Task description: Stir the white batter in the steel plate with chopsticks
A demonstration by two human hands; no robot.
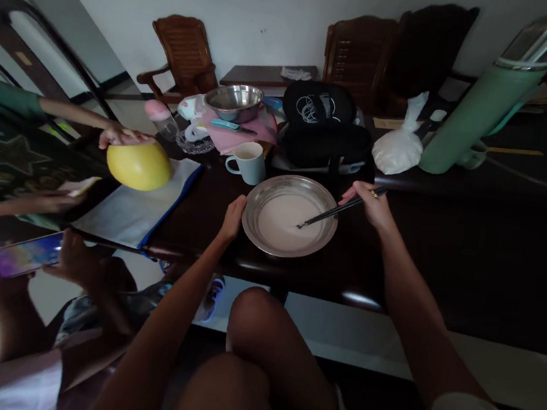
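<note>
A wide metal bowl (250, 229) with a milky white liquid (281, 219) in it sits near the front edge of the dark table. My left hand (234, 217) grips the bowl's left rim, fingers partly hidden behind it. In my right hand (370, 203), a pair of dark chopsticks (341, 208) slants down to the left, with the tips in the liquid. A light blue mug (252, 165) stands just behind the bowl, to its left.
A person at left touches a yellow pomelo (138, 166) above a blue-edged zip pouch (137, 207); another holds a phone (28, 253). Behind are a steel bowl (234, 102), black case (327, 138), tied bag of white powder (397, 153) and tall green thermos (484, 115).
</note>
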